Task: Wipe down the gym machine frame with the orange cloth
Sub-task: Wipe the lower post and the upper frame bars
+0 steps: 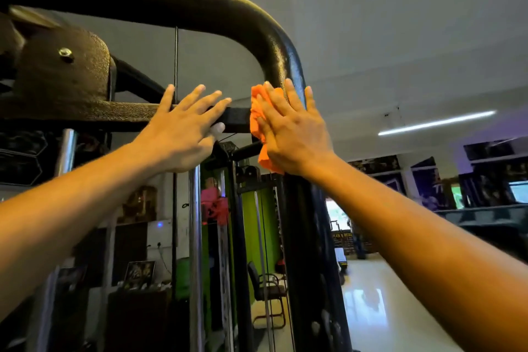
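Note:
The black gym machine frame point(223, 6) curves overhead and runs down as an upright post on the right. My right hand point(288, 128) lies flat with straight fingers, pressing the orange cloth point(257, 117) against that post just below the bend. The cloth shows along the hand's left edge and below the palm. My left hand point(183, 128) rests on the horizontal crossbar point(123, 114) with spread fingers over its front and the thumb underneath.
A thin cable point(176, 60) hangs just behind my left hand. Chrome guide rods point(195, 251) run down below the crossbar. A bolted pulley housing point(65, 66) sits at the left. A black chair point(265, 291) and shiny floor point(380, 308) lie beyond the machine.

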